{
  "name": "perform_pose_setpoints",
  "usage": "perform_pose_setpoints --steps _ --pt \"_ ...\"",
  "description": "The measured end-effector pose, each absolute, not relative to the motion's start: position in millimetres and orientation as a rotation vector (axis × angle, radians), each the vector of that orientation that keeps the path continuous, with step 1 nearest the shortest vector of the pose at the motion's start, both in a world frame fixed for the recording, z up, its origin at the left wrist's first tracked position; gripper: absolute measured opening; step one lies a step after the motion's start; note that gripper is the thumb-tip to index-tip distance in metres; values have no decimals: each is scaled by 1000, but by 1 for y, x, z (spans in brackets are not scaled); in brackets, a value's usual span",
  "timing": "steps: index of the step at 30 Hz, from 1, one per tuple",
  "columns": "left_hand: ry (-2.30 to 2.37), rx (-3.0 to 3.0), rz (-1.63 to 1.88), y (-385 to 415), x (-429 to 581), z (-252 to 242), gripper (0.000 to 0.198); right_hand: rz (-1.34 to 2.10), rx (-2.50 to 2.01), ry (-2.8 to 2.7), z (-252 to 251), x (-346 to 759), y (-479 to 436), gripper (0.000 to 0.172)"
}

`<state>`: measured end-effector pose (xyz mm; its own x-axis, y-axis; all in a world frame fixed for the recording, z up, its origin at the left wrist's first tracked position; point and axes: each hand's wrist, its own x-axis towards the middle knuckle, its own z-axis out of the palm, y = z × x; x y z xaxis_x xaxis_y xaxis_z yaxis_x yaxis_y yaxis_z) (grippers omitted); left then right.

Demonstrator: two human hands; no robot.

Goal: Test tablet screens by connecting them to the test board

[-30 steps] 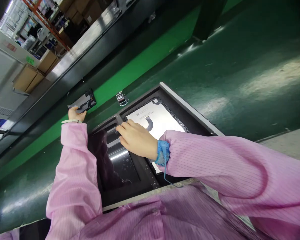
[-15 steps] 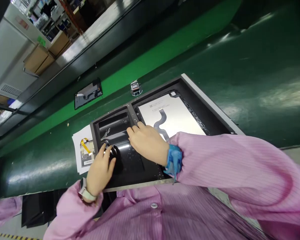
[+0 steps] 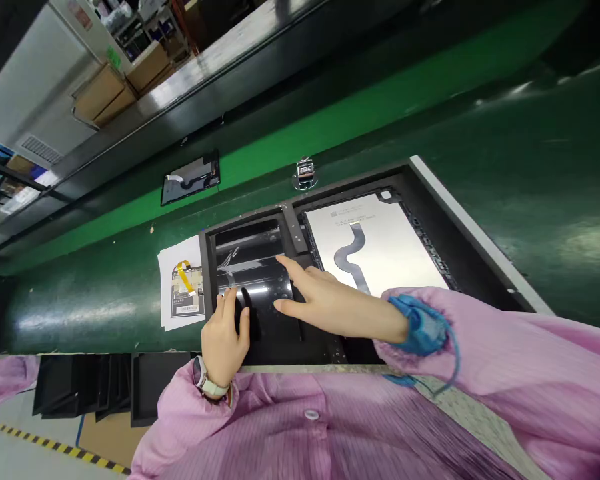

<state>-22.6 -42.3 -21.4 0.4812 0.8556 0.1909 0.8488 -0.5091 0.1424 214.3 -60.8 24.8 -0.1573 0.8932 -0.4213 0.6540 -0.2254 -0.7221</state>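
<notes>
A glossy black panel lies in the left compartment of a black two-part tray. My left hand rests at the panel's left edge, fingers stretched and thumb apart. Over the right edge of that panel is my right hand, its index finger extended and thumb spread; whether it touches the surface I cannot tell. Neither hand grips anything. In the right compartment sits a tablet screen with a silver back, crossed by a grey wavy ribbon cable, partly covered by my right forearm.
Left of the tray, white paper sheets carry a small battery-like part with a yellow flex strip. Another tablet screen lies on the green belt. A metal tally counter stands behind the tray. Black trays are below the table.
My right hand has shifted toward the panel's right edge and opened between index finger and thumb. My left hand stays at the left edge. The whole view has shifted somewhat.
</notes>
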Motion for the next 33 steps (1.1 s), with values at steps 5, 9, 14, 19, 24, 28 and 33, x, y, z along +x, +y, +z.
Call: perform_pose_setpoints --steps 5,9,14,19,24,28,33 --pt "1575 2455 401 -40 -23 -12 51 1461 -1557 -1509 31 224 -71 88" --pt "1498 2150 483 -27 -31 13 60 1400 -1247 -1663 52 216 -73 99" --pt "1158 1860 674 -12 -45 48 66 1520 -664 -1865 52 194 -46 94" --pt "1273 1824 697 -2 -57 59 75 1561 -664 -1810 35 181 -32 83" --pt "1287 1909 823 0 -73 53 55 1070 -891 -1720 24 181 -47 58" --pt "1222 2169 1008 -3 -88 48 24 729 -1205 -1552 17 178 -54 46" --pt "1298 1800 851 -3 -75 51 47 968 -1381 -1397 0 172 -45 41"
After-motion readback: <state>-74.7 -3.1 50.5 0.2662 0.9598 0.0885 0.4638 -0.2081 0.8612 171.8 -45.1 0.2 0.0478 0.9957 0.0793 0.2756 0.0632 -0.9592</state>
